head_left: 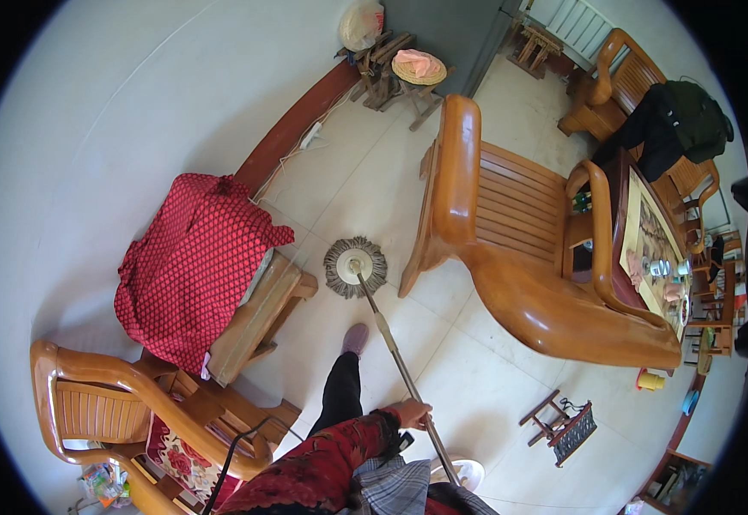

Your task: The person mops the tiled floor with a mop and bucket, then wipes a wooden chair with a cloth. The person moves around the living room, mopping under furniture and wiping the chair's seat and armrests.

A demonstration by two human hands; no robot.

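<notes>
My left hand [413, 415], at the end of a red patterned sleeve [322, 463], is wrapped round the long handle of a spin mop [389, 339]. The handle slants away from me to a round white disc with a fringe of grey strands [336, 279], spread flat on the tiled floor. That mop head lies between a bench partly under a red patterned cloth [198, 266] and a large wooden armchair [520, 197]. My right hand does not show; the handle runs down past my clothing at the lower edge.
A small folding stool [563, 427] stands on the floor to the right. At the lower left is another wooden armchair [99, 412]. A white cord with a power strip [310, 136] lies along the wall. Farther off are a stool with a straw top [417, 75] and a table [649, 223].
</notes>
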